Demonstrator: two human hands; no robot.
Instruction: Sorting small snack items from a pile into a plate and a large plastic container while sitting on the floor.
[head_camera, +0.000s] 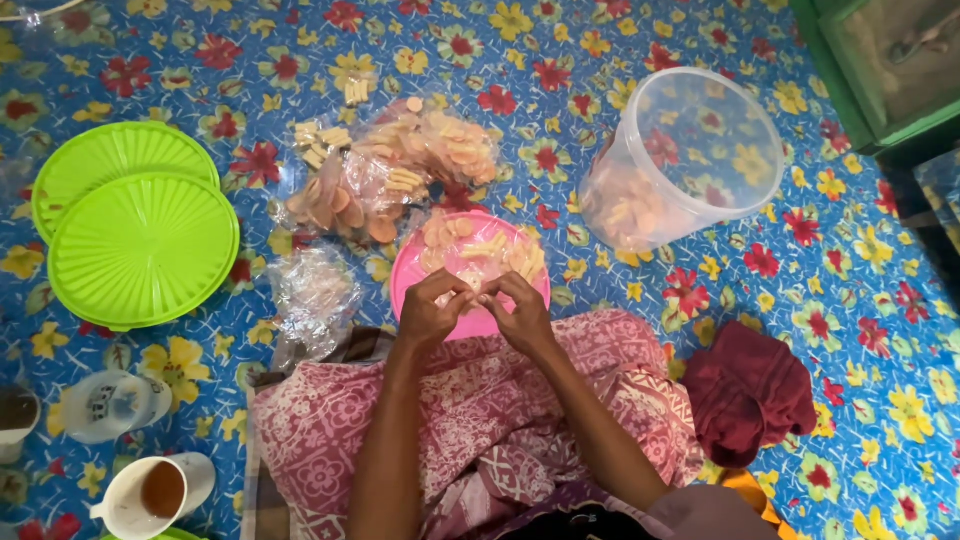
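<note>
My left hand (430, 312) and my right hand (518, 312) meet fingertip to fingertip over the near edge of a pink plate (410, 262). Between the fingers they pinch a small clear plastic packet (470, 288) of snacks; its contents are too small to make out. The plate carries round orange crackers and pale stick-shaped snacks. Just beyond it lies a heap of small clear bags (390, 165) filled with the same crackers and sticks. My forearms rest above a pink patterned cloth (330, 420) over my lap.
A clear plastic tub (690, 150) lies tilted at the right with some snack packets inside. Two green lids (140, 250) are stacked at the left. A cup of brown drink (160, 490), a small lidded cup (110, 405) and a maroon cloth (750, 390) sit on the blue floral floor covering.
</note>
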